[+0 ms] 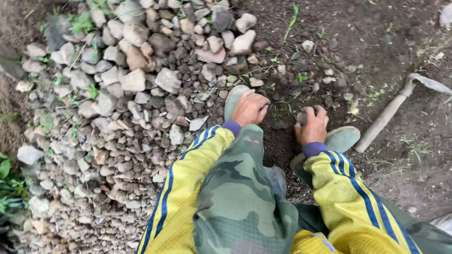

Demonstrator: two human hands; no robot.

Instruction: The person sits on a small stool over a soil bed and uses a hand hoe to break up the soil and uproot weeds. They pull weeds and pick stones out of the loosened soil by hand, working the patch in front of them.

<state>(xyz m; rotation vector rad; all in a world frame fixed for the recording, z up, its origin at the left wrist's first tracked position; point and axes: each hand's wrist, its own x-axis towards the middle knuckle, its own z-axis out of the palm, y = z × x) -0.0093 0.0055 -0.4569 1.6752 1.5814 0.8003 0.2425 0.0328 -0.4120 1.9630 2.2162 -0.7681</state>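
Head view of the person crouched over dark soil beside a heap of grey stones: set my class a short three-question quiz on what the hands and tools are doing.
1. True or false: the right hand is closed around a small grey stone.
2. Which hand is nearer the heap of grey and brown stones?
A. left hand
B. right hand
3. Fill in: the wooden-handled hoe with a metal blade lies on the dark soil to the person's ____ side.

Key: 1 true; 2 A; 3 right.
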